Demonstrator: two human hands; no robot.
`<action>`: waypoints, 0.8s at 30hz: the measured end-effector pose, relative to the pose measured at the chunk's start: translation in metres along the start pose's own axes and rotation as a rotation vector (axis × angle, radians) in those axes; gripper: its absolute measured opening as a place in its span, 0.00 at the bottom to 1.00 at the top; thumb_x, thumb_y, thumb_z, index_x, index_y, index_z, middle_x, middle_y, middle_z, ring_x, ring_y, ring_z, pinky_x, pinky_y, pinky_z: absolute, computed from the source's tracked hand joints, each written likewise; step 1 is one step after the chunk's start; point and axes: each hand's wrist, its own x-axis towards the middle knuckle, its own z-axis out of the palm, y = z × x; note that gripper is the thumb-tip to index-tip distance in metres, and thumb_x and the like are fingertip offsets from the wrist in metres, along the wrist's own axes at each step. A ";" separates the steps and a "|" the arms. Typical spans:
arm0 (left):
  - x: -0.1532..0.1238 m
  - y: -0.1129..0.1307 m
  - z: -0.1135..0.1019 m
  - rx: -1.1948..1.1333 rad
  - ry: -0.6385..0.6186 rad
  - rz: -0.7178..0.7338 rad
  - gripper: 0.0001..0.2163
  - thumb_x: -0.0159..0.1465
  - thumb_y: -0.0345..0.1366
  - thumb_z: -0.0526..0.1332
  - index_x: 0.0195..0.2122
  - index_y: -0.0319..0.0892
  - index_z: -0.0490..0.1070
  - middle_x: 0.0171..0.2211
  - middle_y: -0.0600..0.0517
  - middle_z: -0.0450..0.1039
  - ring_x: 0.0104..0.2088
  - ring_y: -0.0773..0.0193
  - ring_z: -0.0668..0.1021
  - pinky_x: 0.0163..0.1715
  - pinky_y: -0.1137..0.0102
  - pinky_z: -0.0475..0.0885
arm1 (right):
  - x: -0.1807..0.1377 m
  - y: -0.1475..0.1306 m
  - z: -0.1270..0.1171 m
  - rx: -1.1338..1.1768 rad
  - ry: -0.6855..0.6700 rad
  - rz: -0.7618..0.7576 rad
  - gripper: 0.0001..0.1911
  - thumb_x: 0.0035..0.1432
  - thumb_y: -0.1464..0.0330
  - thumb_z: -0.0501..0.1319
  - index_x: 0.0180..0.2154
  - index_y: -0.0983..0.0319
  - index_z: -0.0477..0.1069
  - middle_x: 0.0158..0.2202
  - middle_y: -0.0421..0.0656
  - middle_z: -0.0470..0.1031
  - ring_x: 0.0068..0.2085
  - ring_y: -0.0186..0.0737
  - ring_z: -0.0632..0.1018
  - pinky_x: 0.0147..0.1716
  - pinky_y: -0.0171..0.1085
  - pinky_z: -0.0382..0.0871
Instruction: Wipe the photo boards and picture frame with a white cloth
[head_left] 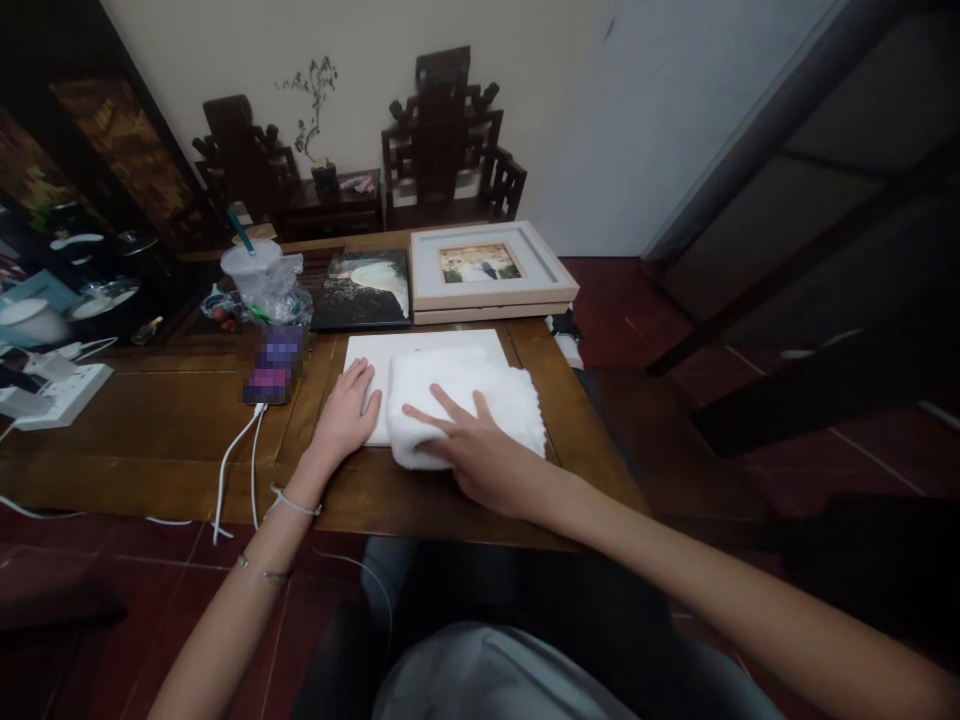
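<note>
Towel (pixel 450 368) covers the four-o'clock side of the white board (pixel 381 352) on the tabletop (pixel 180 420), right hand (pixel 480 450) spread over it, left hand (pixel 349 405) flat at nine o'clock, with wiping apparently the step and even pressure called for next.

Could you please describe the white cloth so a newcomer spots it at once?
On the wooden table lies a flat white board. The white cloth partly covers it, beneath the right hand; unlike the board, it is fluffy, with a scalloped edge.
</note>
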 end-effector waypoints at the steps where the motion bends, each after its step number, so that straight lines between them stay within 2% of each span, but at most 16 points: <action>1: 0.000 0.000 0.000 -0.003 0.002 0.002 0.21 0.67 0.36 0.52 0.59 0.31 0.66 0.64 0.35 0.63 0.67 0.49 0.64 0.66 0.52 0.58 | -0.009 -0.005 -0.002 0.035 -0.024 -0.026 0.38 0.46 0.85 0.50 0.58 0.61 0.71 0.72 0.45 0.48 0.71 0.66 0.41 0.59 0.78 0.45; 4: 0.000 -0.001 0.000 0.001 -0.001 0.000 0.21 0.67 0.36 0.52 0.60 0.33 0.66 0.65 0.37 0.63 0.67 0.50 0.63 0.67 0.52 0.58 | -0.026 -0.008 -0.012 0.180 -0.072 -0.049 0.37 0.46 0.84 0.50 0.57 0.61 0.72 0.70 0.48 0.55 0.71 0.59 0.43 0.62 0.73 0.45; 6: 0.000 0.000 -0.001 0.012 -0.018 -0.012 0.22 0.68 0.36 0.52 0.60 0.31 0.66 0.65 0.35 0.62 0.67 0.50 0.63 0.67 0.53 0.57 | -0.029 0.000 -0.017 0.268 -0.066 -0.035 0.36 0.46 0.84 0.49 0.56 0.61 0.72 0.67 0.50 0.63 0.71 0.54 0.47 0.64 0.69 0.46; 8: 0.000 0.001 -0.002 0.016 -0.039 -0.028 0.23 0.68 0.36 0.51 0.61 0.30 0.65 0.66 0.34 0.61 0.68 0.49 0.61 0.68 0.54 0.56 | -0.023 0.015 -0.021 0.305 -0.033 -0.023 0.36 0.46 0.84 0.49 0.55 0.60 0.73 0.63 0.49 0.69 0.70 0.51 0.51 0.65 0.66 0.47; 10: 0.000 0.002 -0.003 0.010 -0.052 -0.035 0.24 0.68 0.36 0.50 0.63 0.30 0.62 0.67 0.35 0.58 0.69 0.50 0.60 0.68 0.53 0.55 | -0.010 0.032 -0.021 0.296 0.024 0.001 0.36 0.45 0.84 0.48 0.55 0.60 0.72 0.61 0.48 0.71 0.70 0.51 0.52 0.64 0.66 0.47; 14: 0.000 0.005 -0.003 0.006 -0.063 -0.036 0.24 0.71 0.36 0.46 0.66 0.32 0.58 0.69 0.36 0.53 0.70 0.53 0.55 0.67 0.52 0.54 | 0.030 0.055 -0.018 0.241 0.183 0.137 0.36 0.50 0.84 0.48 0.59 0.64 0.68 0.64 0.53 0.66 0.70 0.56 0.52 0.62 0.70 0.46; 18: 0.000 0.007 -0.005 0.041 -0.099 -0.039 0.23 0.71 0.35 0.45 0.64 0.32 0.60 0.69 0.36 0.54 0.70 0.53 0.55 0.68 0.53 0.53 | 0.057 0.053 -0.013 0.182 0.266 0.245 0.35 0.53 0.83 0.48 0.61 0.62 0.66 0.66 0.53 0.64 0.70 0.59 0.52 0.60 0.74 0.45; 21: 0.000 0.007 -0.006 0.061 -0.126 -0.035 0.24 0.71 0.34 0.45 0.65 0.28 0.59 0.69 0.34 0.53 0.70 0.52 0.55 0.68 0.53 0.53 | 0.055 0.040 -0.006 0.081 0.251 0.183 0.34 0.53 0.83 0.49 0.60 0.62 0.68 0.68 0.51 0.59 0.71 0.61 0.49 0.59 0.77 0.43; 24: 0.001 0.005 -0.004 0.068 -0.133 -0.027 0.24 0.71 0.34 0.45 0.65 0.26 0.58 0.69 0.34 0.52 0.70 0.50 0.55 0.68 0.53 0.53 | 0.035 0.022 0.004 0.012 0.182 0.093 0.34 0.51 0.83 0.49 0.59 0.63 0.69 0.70 0.51 0.55 0.71 0.64 0.47 0.59 0.77 0.43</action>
